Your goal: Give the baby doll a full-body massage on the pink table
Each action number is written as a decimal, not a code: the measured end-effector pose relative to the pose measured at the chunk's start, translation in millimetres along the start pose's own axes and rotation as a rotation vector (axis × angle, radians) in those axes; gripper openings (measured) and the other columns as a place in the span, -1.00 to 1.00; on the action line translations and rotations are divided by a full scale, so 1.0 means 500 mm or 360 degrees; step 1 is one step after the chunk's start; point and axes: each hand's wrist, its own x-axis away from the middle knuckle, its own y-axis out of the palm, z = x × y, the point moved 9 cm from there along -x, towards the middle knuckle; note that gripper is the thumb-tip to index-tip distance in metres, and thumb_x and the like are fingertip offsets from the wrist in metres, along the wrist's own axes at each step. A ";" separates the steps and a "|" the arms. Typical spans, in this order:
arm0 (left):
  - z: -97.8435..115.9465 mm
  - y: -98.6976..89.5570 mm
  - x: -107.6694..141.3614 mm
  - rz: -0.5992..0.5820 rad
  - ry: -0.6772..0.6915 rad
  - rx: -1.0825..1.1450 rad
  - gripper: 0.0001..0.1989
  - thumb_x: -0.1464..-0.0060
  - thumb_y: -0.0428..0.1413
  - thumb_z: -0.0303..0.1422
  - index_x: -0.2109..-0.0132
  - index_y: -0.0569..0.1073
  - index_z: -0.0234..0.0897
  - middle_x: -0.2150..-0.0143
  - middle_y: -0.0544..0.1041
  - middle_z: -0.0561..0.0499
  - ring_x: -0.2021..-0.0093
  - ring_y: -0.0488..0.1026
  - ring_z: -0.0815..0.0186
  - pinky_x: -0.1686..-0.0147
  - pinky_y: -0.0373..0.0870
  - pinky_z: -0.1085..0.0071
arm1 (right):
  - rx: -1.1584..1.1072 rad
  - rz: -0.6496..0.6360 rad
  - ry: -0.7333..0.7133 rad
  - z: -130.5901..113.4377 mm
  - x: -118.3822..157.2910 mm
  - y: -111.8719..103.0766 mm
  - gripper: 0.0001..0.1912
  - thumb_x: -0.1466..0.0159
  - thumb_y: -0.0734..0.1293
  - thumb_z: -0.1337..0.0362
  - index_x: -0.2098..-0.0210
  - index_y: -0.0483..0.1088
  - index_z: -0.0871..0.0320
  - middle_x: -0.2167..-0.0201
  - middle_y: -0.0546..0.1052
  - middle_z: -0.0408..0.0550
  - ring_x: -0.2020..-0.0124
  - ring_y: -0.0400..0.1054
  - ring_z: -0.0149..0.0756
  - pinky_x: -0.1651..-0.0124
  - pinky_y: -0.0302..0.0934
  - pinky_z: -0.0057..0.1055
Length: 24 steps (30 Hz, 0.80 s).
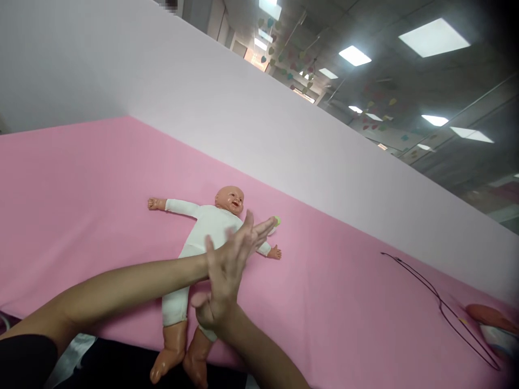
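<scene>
A baby doll (208, 229) with a white cloth body lies on its back on the pink sheet (344, 281), head toward the white wall, arms spread. Above its torso, my left hand (253, 235) stretches its fingers out to the right. Just past those fingertips shows a small green and white object (277, 221), partly covered; whether they touch it I cannot tell. My right hand (222, 286) is raised in front of my left forearm, fingers apart and somewhat blurred, with nothing visible in it. My forearms hide part of the doll's lower body and one arm.
A white wall (259, 140) runs along the far side of the sheet. At the right lies a thin black cable (436, 294), close to an orange and white object (492, 324) at the frame edge. The doll's feet (174, 351) reach the near edge of the surface.
</scene>
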 end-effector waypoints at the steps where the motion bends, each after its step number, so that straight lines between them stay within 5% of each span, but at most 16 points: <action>1: -0.002 -0.012 0.009 0.0059 0.0027 -0.0113 -0.12 -0.41 -0.54 0.01 -0.44 0.31 -0.46 -0.46 0.31 -0.15 -0.54 0.01 0.27 -0.39 0.11 0.19 | -0.0032 -0.0032 -0.0084 -0.009 -0.007 -0.003 -0.20 -0.51 -0.06 -0.21 -0.59 -0.13 0.04 -0.52 0.14 0.07 -0.58 -0.26 0.23 -0.50 -0.23 0.39; 4: -0.001 -0.061 0.031 0.0107 0.0178 -0.0385 -0.25 -0.44 -0.37 -0.05 -0.43 0.34 -0.43 -0.45 0.33 -0.08 -0.54 0.04 0.22 -0.40 0.12 0.23 | -0.0129 -0.0115 0.0068 0.060 -0.045 -0.021 -0.22 -0.52 -0.04 -0.20 -0.59 -0.16 0.01 -0.54 0.11 0.03 -0.57 -0.19 0.18 -0.52 -0.19 0.32; 5: -0.003 -0.083 0.037 0.0105 0.0220 -0.0531 -0.31 -0.43 -0.28 -0.04 -0.38 0.41 -0.37 -0.40 0.43 -0.16 -0.50 0.20 0.16 -0.31 0.37 0.21 | -0.0168 -0.0155 0.0236 0.105 -0.050 -0.024 -0.22 -0.53 -0.01 -0.18 -0.59 -0.19 0.04 -0.55 0.07 0.06 -0.57 -0.18 0.14 -0.52 -0.11 0.29; 6: -0.009 -0.107 0.044 0.0092 0.0244 -0.0718 -0.28 -0.41 -0.17 -0.02 -0.45 0.29 -0.45 -0.51 0.23 -0.09 -0.55 0.04 0.15 -0.46 -0.04 0.19 | -0.0200 -0.0214 0.0398 0.147 -0.046 -0.020 -0.24 -0.54 0.01 -0.14 -0.59 -0.17 0.06 -0.55 0.07 0.07 -0.57 -0.13 0.10 -0.50 -0.03 0.24; 8: -0.037 -0.153 0.063 0.0035 0.0260 -0.1241 -0.30 -0.38 -0.02 -0.02 -0.47 0.27 -0.36 -0.53 0.17 -0.14 -0.55 0.02 0.05 -0.51 -0.13 0.00 | -0.0239 -0.0417 0.0606 0.207 -0.008 0.010 -0.31 -0.56 0.06 -0.05 -0.56 -0.03 0.08 -0.50 0.18 0.09 -0.52 0.05 0.02 -0.48 0.10 0.15; 11: -0.100 -0.198 0.107 -0.0081 0.0232 -0.1832 -0.34 -0.45 -0.09 -0.01 -0.50 0.22 -0.28 -0.55 0.11 -0.20 -0.57 -0.06 -0.01 -0.50 -0.04 -0.12 | -0.0248 -0.0775 0.0569 0.221 0.081 0.083 -0.39 -0.56 0.06 0.04 -0.50 0.15 0.14 -0.46 0.26 0.12 -0.50 0.11 -0.01 -0.49 0.08 0.13; 15: -0.136 -0.194 0.141 -0.0177 0.0279 -0.1942 -0.27 -0.46 -0.13 0.03 -0.57 0.05 -0.27 -0.59 -0.05 -0.19 -0.59 -0.15 -0.02 -0.51 -0.07 -0.08 | -0.0260 -0.0913 0.0462 0.210 0.134 0.134 -0.39 -0.58 -0.02 0.11 -0.54 0.03 0.16 -0.54 0.07 0.06 -0.58 -0.14 -0.09 -0.56 -0.10 0.14; 19: -0.136 -0.173 0.086 -0.0248 0.0221 -0.1879 -0.15 -0.43 -0.15 0.11 -0.57 -0.02 -0.40 -0.59 -0.08 -0.27 -0.59 -0.14 0.00 -0.53 -0.14 -0.01 | -0.0343 -0.1030 0.0473 0.234 0.090 0.162 -0.30 -0.56 0.08 0.00 -0.56 -0.05 0.18 -0.55 0.02 0.07 -0.58 -0.16 -0.11 -0.58 -0.14 0.06; 24: -0.148 -0.212 -0.026 -0.0061 -0.0009 -0.1796 -0.09 -0.40 -0.19 0.15 -0.54 0.05 -0.53 -0.58 -0.08 -0.37 -0.59 -0.18 -0.06 -0.52 -0.18 -0.08 | -0.0301 -0.0898 0.0566 0.309 0.044 0.179 -0.32 -0.54 0.09 -0.07 -0.50 0.16 0.17 -0.52 0.15 0.09 -0.57 -0.09 -0.11 -0.59 -0.26 0.05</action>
